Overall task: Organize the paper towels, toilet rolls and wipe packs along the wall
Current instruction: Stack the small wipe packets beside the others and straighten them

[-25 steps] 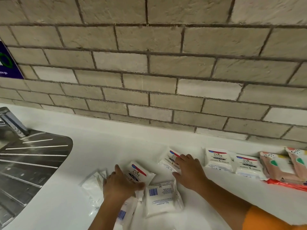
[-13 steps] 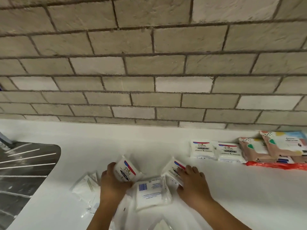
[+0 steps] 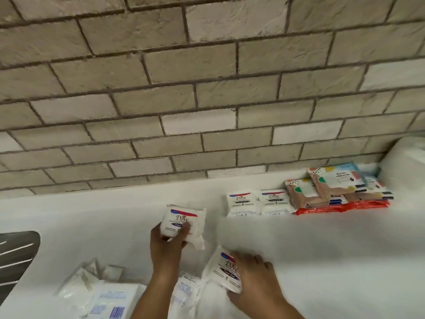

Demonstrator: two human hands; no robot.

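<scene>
Fingers: the left hand (image 3: 167,247) had fingers and thumb clamped on one Dove pack (image 3: 181,223), held up a little way from the brick wall (image 3: 207,88); the right hand (image 3: 253,279) curled its fingers round a second Dove pack (image 3: 226,270), farther from the wall.
Left to do: a heap of loose white packs (image 3: 103,293) lay far from the wall; both held packs needed spots too.
Done: a row of two Dove packs (image 3: 243,202), then a stack of colourful packs (image 3: 333,187), sat right against the wall.
Other things: a metal sink drainer (image 3: 16,256) lay far from the wall; a big white thing (image 3: 404,162), too blurry to name, stood against it.
In the way: nothing showed between the held pack and the wall.
</scene>
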